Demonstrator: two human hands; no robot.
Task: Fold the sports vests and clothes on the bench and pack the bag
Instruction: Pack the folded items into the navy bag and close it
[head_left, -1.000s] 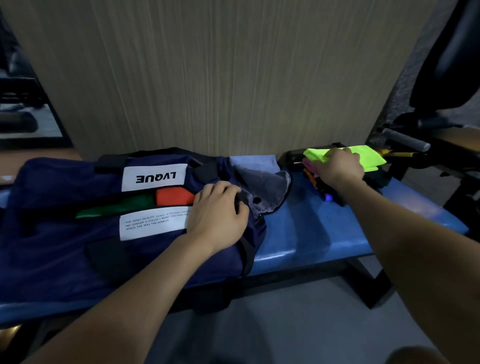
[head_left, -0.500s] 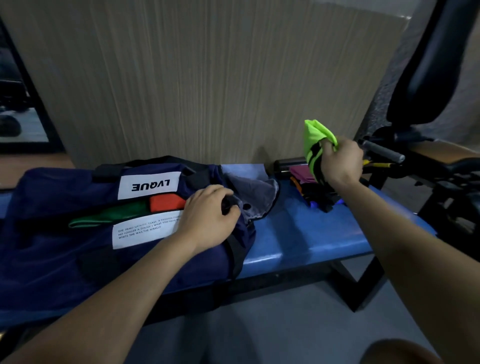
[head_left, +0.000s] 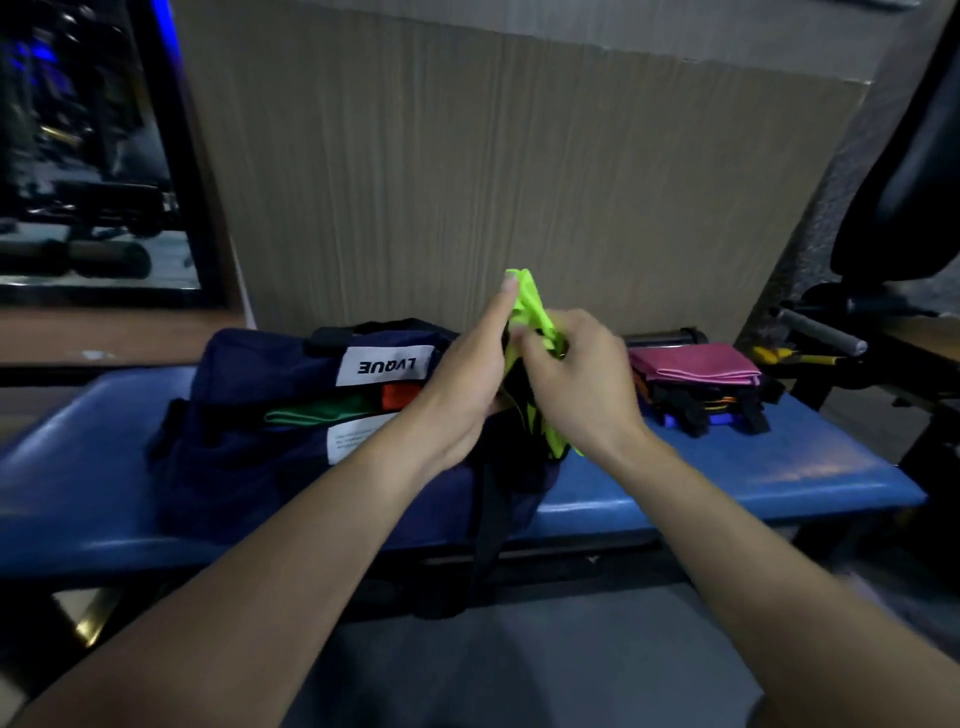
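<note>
- Neon-green sports vest (head_left: 525, 304) held upright in mid-air above the right end of the navy duffel bag (head_left: 270, 415), at about 12 o'clock from both wrists.
- Right hand (head_left: 576, 379) clenched round the vest's middle, bunching the cloth; left hand (head_left: 470, 374) pressed against its left side, index finger extended up along the fabric to the top edge.
- Judged light, thin and limp: lower end drooped below the right hand, black trim showing.
- Judged somewhat slippery; best pinched along a folded edge or seam, both hands close together, so the fold stays.
- Bag mouth open, green and orange cloth already inside.
- Folded pink garment (head_left: 696, 362) atop a dark stack at 2 o'clock on the blue bench (head_left: 753, 467), well apart from the hands.
</note>
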